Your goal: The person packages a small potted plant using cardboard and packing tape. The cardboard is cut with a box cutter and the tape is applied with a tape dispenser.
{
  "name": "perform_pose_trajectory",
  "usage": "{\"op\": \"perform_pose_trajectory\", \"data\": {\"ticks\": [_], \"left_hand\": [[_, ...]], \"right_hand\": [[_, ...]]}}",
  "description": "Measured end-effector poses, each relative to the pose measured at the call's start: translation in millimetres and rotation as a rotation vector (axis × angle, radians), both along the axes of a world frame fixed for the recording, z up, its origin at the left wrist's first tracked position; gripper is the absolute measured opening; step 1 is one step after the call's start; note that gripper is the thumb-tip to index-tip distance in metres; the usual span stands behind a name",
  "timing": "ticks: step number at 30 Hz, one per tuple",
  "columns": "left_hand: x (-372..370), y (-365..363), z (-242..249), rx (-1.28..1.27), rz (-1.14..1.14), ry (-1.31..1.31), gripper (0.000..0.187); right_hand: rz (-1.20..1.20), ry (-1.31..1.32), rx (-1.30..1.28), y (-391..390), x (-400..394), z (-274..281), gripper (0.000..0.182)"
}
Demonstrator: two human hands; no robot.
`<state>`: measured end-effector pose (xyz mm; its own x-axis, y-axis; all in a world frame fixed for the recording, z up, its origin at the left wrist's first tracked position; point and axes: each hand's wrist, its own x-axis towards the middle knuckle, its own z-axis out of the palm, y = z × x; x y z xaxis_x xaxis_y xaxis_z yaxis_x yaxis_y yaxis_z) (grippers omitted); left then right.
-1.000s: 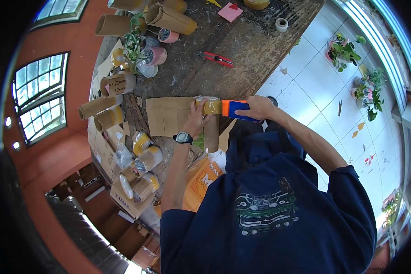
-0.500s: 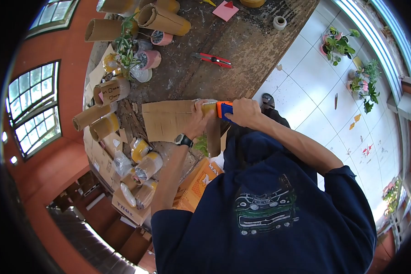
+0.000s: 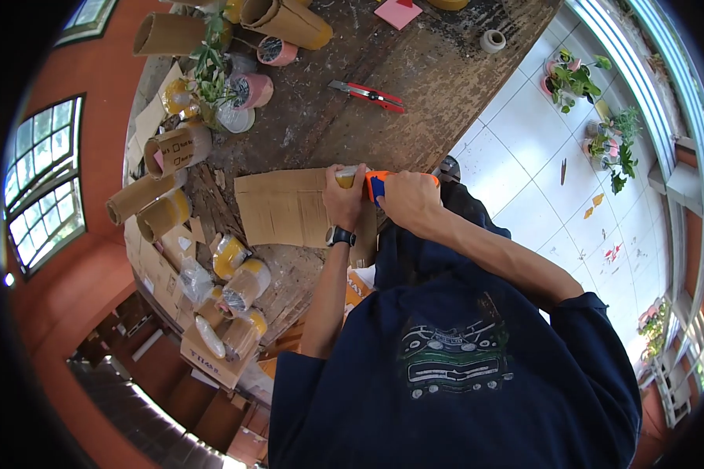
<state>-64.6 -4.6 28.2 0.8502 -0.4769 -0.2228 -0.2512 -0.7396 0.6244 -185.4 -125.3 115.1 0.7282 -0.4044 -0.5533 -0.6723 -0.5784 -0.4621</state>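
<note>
My right hand (image 3: 411,202) is wrapped round an orange and blue tape dispenser (image 3: 378,186). Just left of it, my left hand (image 3: 344,197), with a watch on its wrist, is closed round a small clear container with yellowish tape (image 3: 346,177). Most of that container is hidden by the fingers. A flat cardboard sheet (image 3: 280,208) lies on the wooden table beside and partly under my left hand. A strip of cardboard hangs below the hands, mostly covered by my arm. Farther up the table lies a red utility knife (image 3: 371,97) with its blade out.
On the left stand several cardboard tubes (image 3: 181,150), taped plastic containers (image 3: 246,284) and a potted plant (image 3: 250,91). Pink paper notes (image 3: 397,12) and a small white tape roll (image 3: 492,41) lie at the far side. The table (image 3: 446,102) ends at right above a tiled floor (image 3: 516,172).
My left hand has turned more upright and closed round the container. My right hand has moved slightly left with the dispenser, close against my left hand. The view has shifted a little.
</note>
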Motion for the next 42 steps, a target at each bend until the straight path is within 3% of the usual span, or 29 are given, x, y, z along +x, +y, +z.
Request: {"op": "perform_pose_trajectory", "data": {"ticks": [5, 9, 12, 14, 16, 18, 21, 23, 24, 25, 27, 29, 32, 35, 36, 38, 42], "left_hand": [[4.6, -3.2, 13.3, 0.004, 0.021, 0.113, 0.052], [10.4, 11.3, -7.3, 0.063, -0.075, -0.082, 0.053], [11.2, 6.8, -1.9, 0.139, -0.089, -0.124, 0.059], [14.5, 9.9, 2.2, 0.060, -0.056, 0.053, 0.065], [17.8, 11.7, 1.8, 0.023, -0.058, -0.002, 0.068], [21.2, 16.5, 1.6, 0.025, -0.046, 0.000, 0.072], [32.8, 23.3, 2.1, 0.083, -0.010, 0.153, 0.077], [42.6, 27.1, -0.3, 0.109, 0.032, 0.344, 0.079], [44.4, 28.9, -9.3, 0.092, 0.000, 0.258, 0.075], [43.2, 32.9, -25.4, 0.080, -0.031, 0.173, 0.072], [43.9, 41.9, -55.6, 0.028, -0.104, 0.083, 0.064], [48.2, 54.6, -76.8, -0.054, -0.195, 0.072, 0.057], [43.5, 52.9, -75.0, -0.038, 0.025, 0.093, 0.044], [58.2, 62.3, -88.9, -0.175, 0.219, 0.321, 0.037], [59.1, 68.9, -80.9, -0.113, 0.267, 0.247, 0.034], [67.7, 90.2, -48.2, 0.018, 0.356, 0.097, 0.029], [50.5, 161.2, -12.4, -0.354, 0.679, 0.084, 0.024]], "right_hand": [[0.111, 0.045, -0.189, 21.5, 12.5, -20.8, 0.030], [-0.014, 0.134, -0.188, 3.0, 1.3, -23.1, 0.019], [-0.321, -0.035, -0.363, -49.9, -9.3, -13.2, 0.039], [-0.335, -0.135, -0.513, -92.9, -3.5, -43.6, 0.029], [-0.311, -0.162, -0.541, -132.4, 12.8, -77.4, 0.023], [-0.288, -0.117, -0.479, -153.0, 35.2, -86.0, 0.024], [-0.254, -0.394, -0.719, -135.3, 44.0, -87.4, 0.039], [-0.116, -0.575, -0.740, -97.4, 48.2, -71.4, 0.056], [0.039, -0.697, -0.575, -77.5, 50.7, -60.7, 0.060], [0.208, -0.673, -0.436, -58.3, 52.5, -67.7, 0.071], [0.558, -0.556, -0.384, -8.2, 65.4, -48.2, 0.072], [0.774, -0.597, -0.394, 24.4, 78.9, -69.5, 0.075], [0.959, -0.571, -0.417, 35.9, 97.2, -78.9, 0.074], [1.110, -0.542, -0.511, 39.8, 115.4, -78.5, 0.082], [1.165, -0.543, -0.556, 40.5, 122.1, -78.5, 0.087], [1.253, -0.462, -0.524, 44.2, 139.3, -78.9, 0.077], [1.400, -0.128, -0.395, 67.2, 182.6, -43.8, 0.068]]}}
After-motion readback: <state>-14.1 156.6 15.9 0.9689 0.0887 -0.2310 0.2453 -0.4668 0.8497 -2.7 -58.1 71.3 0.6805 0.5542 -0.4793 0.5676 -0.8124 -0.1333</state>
